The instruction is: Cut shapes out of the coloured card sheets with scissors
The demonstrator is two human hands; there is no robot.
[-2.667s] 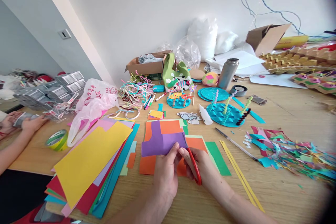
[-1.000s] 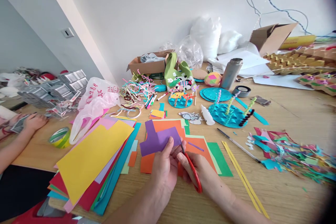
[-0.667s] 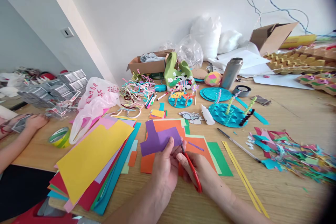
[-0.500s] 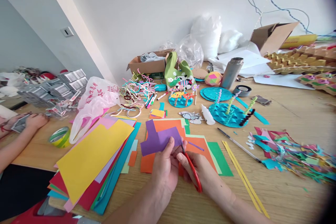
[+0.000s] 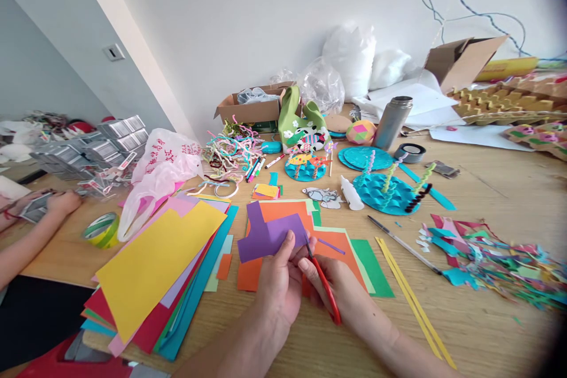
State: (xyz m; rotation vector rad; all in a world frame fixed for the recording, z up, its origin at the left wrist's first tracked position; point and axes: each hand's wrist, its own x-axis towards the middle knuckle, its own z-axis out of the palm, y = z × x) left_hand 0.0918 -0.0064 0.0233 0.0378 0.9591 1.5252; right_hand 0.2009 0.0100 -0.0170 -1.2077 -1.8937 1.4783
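Note:
My left hand [image 5: 278, 283] pinches the near edge of a purple paper sheet [image 5: 266, 233], holding it just above orange sheets [image 5: 330, 242] on the wooden table [image 5: 487, 189]. My right hand [image 5: 343, 292] grips red-handled scissors [image 5: 325, 286], whose blades point up at the purple sheet's right edge beside my left thumb. A thin purple strip [image 5: 331, 246] lies on the orange sheet just right of the scissors.
A stack of coloured paper with a yellow sheet [image 5: 150, 271] on top lies at the left. Paper scraps [image 5: 487, 254] are heaped at the right, with yellow strips [image 5: 411, 298] and a pen [image 5: 403, 245] nearer. Another person's hands [image 5: 39, 207] work at the far left beside green tape [image 5: 100, 230].
Since 2.7 s ago a thin purple strip has come off and lies on the orange sheet; the purple sheet is narrower. Over the last second my hands have barely moved.

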